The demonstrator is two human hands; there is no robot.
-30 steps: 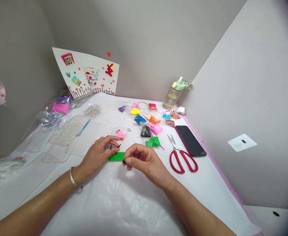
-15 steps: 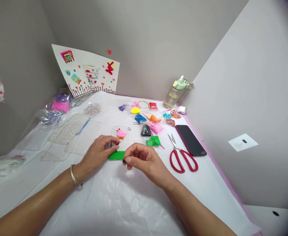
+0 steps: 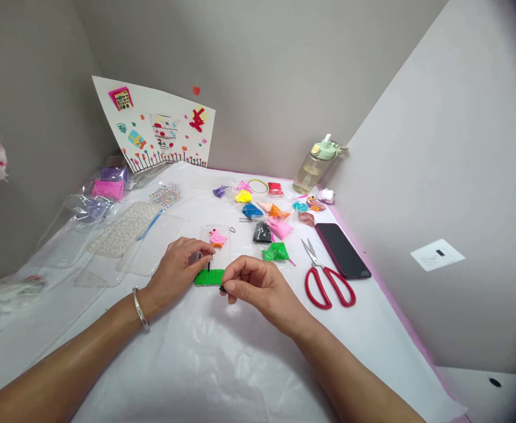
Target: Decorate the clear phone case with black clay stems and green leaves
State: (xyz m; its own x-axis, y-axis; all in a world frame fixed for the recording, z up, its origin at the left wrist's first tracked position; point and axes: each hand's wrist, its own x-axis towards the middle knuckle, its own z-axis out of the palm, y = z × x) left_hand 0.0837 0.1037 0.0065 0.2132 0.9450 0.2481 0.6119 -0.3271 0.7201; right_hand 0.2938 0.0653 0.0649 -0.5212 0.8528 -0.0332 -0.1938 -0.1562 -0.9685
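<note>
A clear phone case (image 3: 223, 258) lies on the table in front of me. A pink clay duck (image 3: 217, 237) with orange at its base sits on its far half, and ridged green clay (image 3: 208, 278) covers its near end. My left hand (image 3: 181, 262) rests at the case's left side, thumb and forefinger apart over thin black strips (image 3: 209, 262) that stand above the green. Close to the green clay's right edge, my right hand (image 3: 253, 288) pinches a small piece of black clay (image 3: 223, 288) between thumb and fingers.
Right of the hands lie red-handled scissors (image 3: 328, 285) and a dark phone (image 3: 342, 251). Behind are bagged clays, including black (image 3: 262, 232) and green (image 3: 275, 252), and a water bottle (image 3: 314, 167). Clear cases (image 3: 156, 249), a blue tool (image 3: 151, 225) and gems (image 3: 165, 195) lie left.
My left hand has shifted slightly up, its thumb and forefinger moving near the black strips. My right hand stays almost still with the black clay.
</note>
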